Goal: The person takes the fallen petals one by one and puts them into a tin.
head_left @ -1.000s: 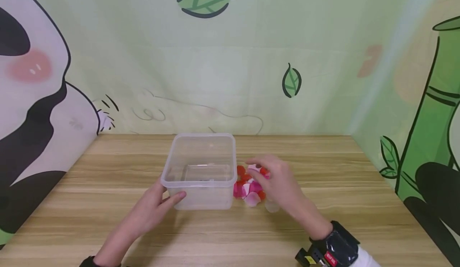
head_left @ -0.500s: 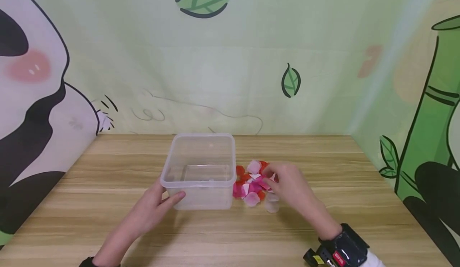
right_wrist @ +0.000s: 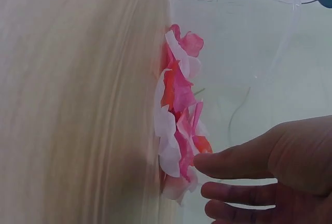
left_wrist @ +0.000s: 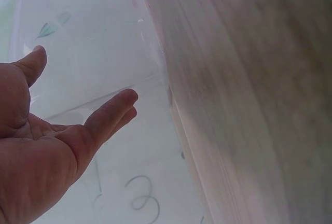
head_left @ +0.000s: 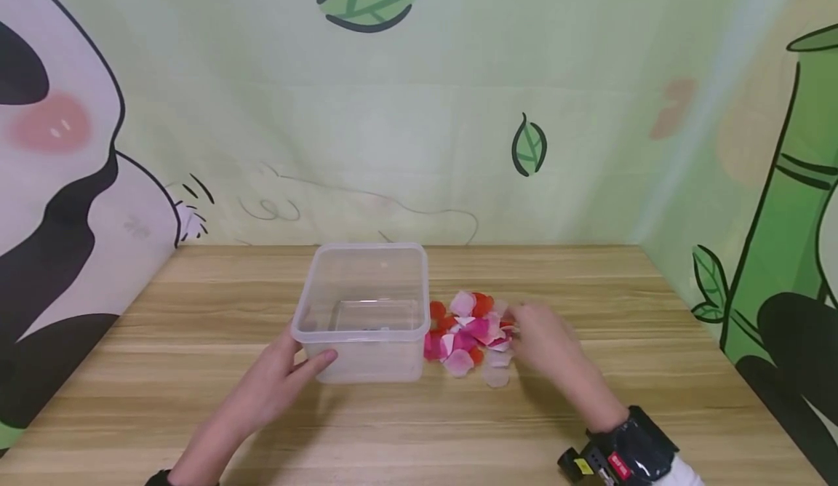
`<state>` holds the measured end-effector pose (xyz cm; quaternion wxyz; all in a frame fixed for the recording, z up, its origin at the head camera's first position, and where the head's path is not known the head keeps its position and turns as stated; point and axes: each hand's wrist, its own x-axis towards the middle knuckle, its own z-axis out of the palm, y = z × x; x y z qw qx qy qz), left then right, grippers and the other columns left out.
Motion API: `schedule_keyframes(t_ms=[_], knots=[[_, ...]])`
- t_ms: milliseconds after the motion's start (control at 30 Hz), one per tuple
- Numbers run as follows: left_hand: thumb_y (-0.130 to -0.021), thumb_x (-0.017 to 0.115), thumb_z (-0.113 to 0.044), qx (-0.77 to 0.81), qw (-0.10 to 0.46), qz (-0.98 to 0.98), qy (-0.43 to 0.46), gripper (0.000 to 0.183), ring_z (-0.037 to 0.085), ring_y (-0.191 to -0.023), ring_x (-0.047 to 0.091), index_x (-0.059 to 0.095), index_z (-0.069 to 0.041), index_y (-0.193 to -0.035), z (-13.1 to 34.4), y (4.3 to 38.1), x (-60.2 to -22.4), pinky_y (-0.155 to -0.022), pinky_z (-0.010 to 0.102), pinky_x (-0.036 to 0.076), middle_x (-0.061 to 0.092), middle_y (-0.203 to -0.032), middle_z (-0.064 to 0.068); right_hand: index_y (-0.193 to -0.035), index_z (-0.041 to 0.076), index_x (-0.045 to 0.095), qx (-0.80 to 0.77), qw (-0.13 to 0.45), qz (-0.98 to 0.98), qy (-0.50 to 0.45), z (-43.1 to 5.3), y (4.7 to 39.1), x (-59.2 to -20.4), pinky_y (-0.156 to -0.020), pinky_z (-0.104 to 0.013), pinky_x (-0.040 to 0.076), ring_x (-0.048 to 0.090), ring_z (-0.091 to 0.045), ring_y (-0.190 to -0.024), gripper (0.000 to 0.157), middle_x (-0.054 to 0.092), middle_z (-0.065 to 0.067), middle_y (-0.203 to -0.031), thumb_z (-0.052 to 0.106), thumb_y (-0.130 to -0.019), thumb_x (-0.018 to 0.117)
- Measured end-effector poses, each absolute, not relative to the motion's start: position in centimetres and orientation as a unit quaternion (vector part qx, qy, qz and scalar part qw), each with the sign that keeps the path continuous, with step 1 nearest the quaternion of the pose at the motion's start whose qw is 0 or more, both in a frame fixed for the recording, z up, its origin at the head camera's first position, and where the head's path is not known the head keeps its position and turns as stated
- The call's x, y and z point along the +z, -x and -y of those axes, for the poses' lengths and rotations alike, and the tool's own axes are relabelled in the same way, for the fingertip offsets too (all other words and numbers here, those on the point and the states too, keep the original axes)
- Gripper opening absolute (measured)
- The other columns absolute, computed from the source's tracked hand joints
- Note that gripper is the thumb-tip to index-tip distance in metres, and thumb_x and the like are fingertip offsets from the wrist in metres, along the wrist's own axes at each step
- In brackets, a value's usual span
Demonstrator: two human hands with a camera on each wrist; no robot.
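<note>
A clear, square plastic box stands upright on the table with its top uncovered. My left hand rests against its left front corner, thumb along the front wall. In the left wrist view the fingers of that hand look fairly straight and spread. To the right of the box lies a heap of artificial petals in pink, white and red. At the heap's right edge is my right hand. In the right wrist view its thumb reaches the petals, fingers a little apart beneath; nothing shows gripped between them.
The wooden table meets a green backdrop cloth with printed leaves and a panda behind. One pale petal lies at the heap's front right. A strapped camera sits on the right wrist.
My right hand has moved from over the petals toward the right edge of the heap, uncovering more of them. The left hand and the box have stayed in place.
</note>
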<state>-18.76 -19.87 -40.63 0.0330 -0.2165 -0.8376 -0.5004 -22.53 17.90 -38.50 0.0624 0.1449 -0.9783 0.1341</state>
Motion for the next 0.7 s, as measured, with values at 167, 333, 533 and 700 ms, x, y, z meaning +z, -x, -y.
schedule_keyframes(t_ms=[167,333,533,700], knots=[[-0.098,0.064,-0.019,-0.501,0.032,0.838,0.213,0.058,0.021,-0.121,0.049,0.034,-0.016,-0.147,19.9,18.7,-40.6,-0.092,0.026,0.049,0.048,-0.134,0.001,-0.102,0.005,0.070,0.127,0.051,0.981,-0.138,-18.3,22.8,-39.0,-0.077,-0.039,0.055,0.064,-0.028,-0.096,0.023,0.066,-0.008,-0.098,0.006,-0.081,0.079],[-0.098,0.064,-0.020,-0.509,0.025,0.835,0.210,0.058,0.022,-0.122,0.048,0.033,-0.019,-0.148,19.9,18.6,-40.6,-0.092,0.026,0.049,0.047,-0.135,0.001,-0.104,0.005,0.070,0.130,0.045,0.983,-0.123,-18.6,23.1,-39.5,-0.077,-0.040,0.055,0.064,-0.028,-0.098,0.021,0.066,-0.008,-0.102,0.007,-0.084,0.076],[-0.098,0.063,-0.021,-0.510,0.024,0.834,0.209,0.056,0.021,-0.123,0.049,0.035,-0.022,-0.147,19.9,18.5,-40.5,-0.093,0.026,0.049,0.048,-0.135,0.000,-0.099,0.006,0.070,0.133,0.049,0.984,-0.107,-18.9,23.4,-39.8,-0.068,-0.036,0.054,0.065,-0.023,-0.086,0.015,0.065,-0.005,-0.091,0.010,-0.086,0.076],[-0.099,0.063,-0.021,-0.510,0.025,0.833,0.213,0.056,0.021,-0.124,0.048,0.034,-0.023,-0.147,19.9,18.5,-40.5,-0.093,0.026,0.048,0.047,-0.136,-0.001,-0.093,0.007,0.069,0.134,0.055,0.984,-0.102,-18.9,23.5,-39.9,-0.060,-0.030,0.050,0.059,-0.018,-0.072,0.010,0.062,-0.002,-0.081,0.010,-0.086,0.076]])
